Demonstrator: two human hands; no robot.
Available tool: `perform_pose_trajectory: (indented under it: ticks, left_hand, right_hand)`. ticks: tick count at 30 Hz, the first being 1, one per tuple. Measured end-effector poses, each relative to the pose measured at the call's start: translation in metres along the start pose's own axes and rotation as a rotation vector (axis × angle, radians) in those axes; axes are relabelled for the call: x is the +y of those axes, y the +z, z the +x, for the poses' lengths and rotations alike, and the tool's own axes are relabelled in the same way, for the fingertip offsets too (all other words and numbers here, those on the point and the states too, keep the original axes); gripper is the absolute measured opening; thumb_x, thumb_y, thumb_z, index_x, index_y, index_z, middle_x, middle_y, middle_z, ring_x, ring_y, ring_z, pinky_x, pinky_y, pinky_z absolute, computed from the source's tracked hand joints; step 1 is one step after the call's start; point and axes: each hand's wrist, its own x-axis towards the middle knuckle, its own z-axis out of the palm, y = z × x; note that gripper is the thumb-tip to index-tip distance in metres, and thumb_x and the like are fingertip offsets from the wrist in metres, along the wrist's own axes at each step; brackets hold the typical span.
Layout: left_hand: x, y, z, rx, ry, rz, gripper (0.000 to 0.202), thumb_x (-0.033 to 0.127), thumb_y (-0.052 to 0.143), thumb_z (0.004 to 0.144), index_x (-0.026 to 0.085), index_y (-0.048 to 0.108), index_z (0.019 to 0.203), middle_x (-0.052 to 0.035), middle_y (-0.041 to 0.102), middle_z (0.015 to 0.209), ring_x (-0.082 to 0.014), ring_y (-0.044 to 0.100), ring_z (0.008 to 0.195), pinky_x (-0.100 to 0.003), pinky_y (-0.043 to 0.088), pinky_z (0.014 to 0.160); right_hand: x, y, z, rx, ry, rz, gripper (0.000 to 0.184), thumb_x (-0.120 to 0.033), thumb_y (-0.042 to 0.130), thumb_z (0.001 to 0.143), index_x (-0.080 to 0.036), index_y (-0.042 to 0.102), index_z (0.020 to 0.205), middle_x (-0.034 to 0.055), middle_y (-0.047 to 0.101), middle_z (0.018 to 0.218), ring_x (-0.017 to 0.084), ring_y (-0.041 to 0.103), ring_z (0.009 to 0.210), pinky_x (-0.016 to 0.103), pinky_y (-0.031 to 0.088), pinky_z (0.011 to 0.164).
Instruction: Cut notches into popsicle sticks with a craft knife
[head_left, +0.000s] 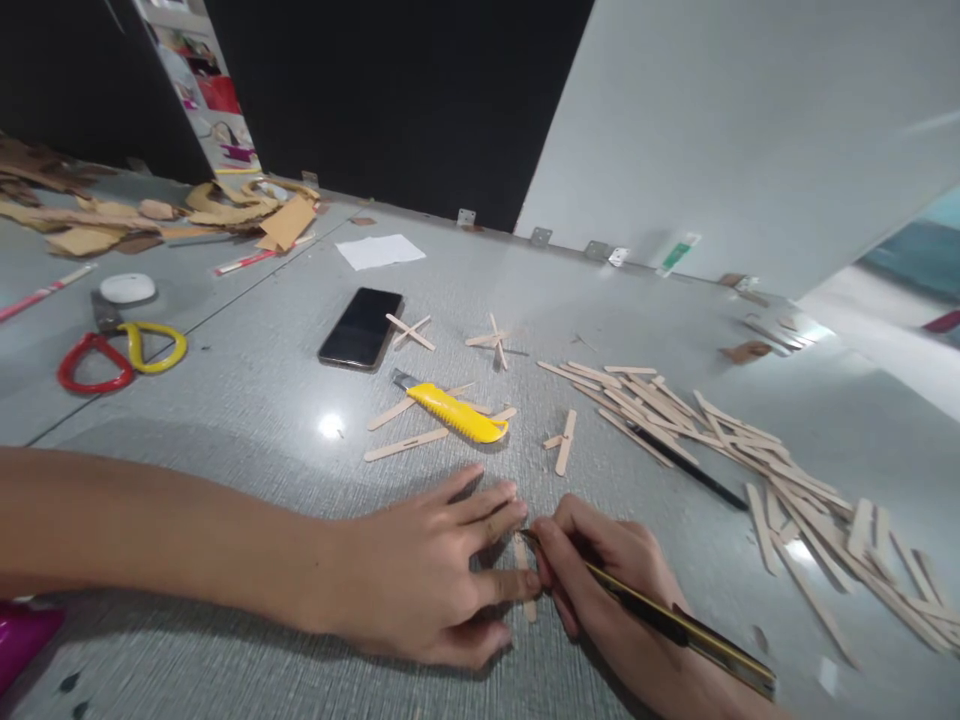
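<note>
**Stick pinned, pencil tip on it**

Your left hand (427, 570) lies flat on the grey surface (262, 420), forearm coming in from the left edge. Its fingers (487, 505) are stretched out and only a little apart, tips pressing a stick (521, 553) down near the bottom centre of the view. Part of the stick is hidden under them.

Your right hand (600, 575) is closed around a black-and-gold pencil (675, 628) in a writing grip. The tip touches the stick just beside your left fingertips. The two hands are almost touching.

Beyond the hands:
- A yellow cutter (457, 412) rests across a few loose sticks.
- A phone (361, 327) lies face up, screen dark.
- Two small crosses of sticks (410, 331) (493, 340) sit past the cutter.
- A wide pile of sticks (750, 460) lies to the right, with a black pen (690, 465) on it.
- Scissors (120, 355) with red and yellow handles lie far left.
- Cardboard scraps (225, 210) lie at the back left.
</note>
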Motion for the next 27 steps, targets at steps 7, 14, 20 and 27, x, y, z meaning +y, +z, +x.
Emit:
perform_pose_trajectory:
  ticks: [7,14,20,27]
  left_hand:
    - [0.0007,0.0002,0.0010,0.019,-0.002,0.019,0.043,0.043,0.056,0.105,0.018,0.072,0.136,-0.0225,0.071,0.135,-0.0385,0.062,0.134,-0.051,0.048,0.112]
    - [-0.0014,-0.0009,0.0027,0.026,-0.006,-0.010,0.040,0.041,0.054,0.107,0.019,0.074,0.134,-0.0207,0.073,0.131,-0.0356,0.064,0.130,-0.047,0.050,0.109]
    - [-0.0017,0.0004,0.0009,0.003,0.001,0.011,0.046,0.043,0.057,0.106,0.018,0.070,0.141,-0.0219,0.071,0.140,-0.0367,0.061,0.140,-0.050,0.046,0.117]
    - [0.0012,-0.0001,0.0010,-0.061,0.036,0.061,0.049,0.041,0.054,0.107,0.012,0.067,0.144,-0.0292,0.069,0.143,-0.0425,0.066,0.136,-0.058,0.045,0.118]
  right_hand:
    - [-0.0029,-0.0006,0.0019,0.031,-0.069,-0.089,0.047,-0.044,0.049,0.114,-0.027,0.046,0.070,-0.0096,0.041,0.049,0.011,0.039,0.043,0.025,0.031,0.044]
    - [0.0010,-0.0014,0.0032,0.016,-0.102,-0.106,0.046,-0.043,0.049,0.114,-0.026,0.042,0.072,-0.0090,0.039,0.060,0.011,0.032,0.053,0.027,0.029,0.048]
    - [-0.0016,-0.0005,0.0018,-0.005,-0.113,-0.169,0.040,-0.039,0.051,0.113,-0.028,0.039,0.076,-0.0090,0.038,0.062,0.012,0.032,0.054,0.029,0.028,0.050]
    - [-0.0043,-0.0025,0.0028,-0.025,-0.076,-0.160,0.044,-0.046,0.047,0.115,-0.027,0.041,0.076,-0.0079,0.043,0.063,0.014,0.034,0.058,0.030,0.029,0.053]
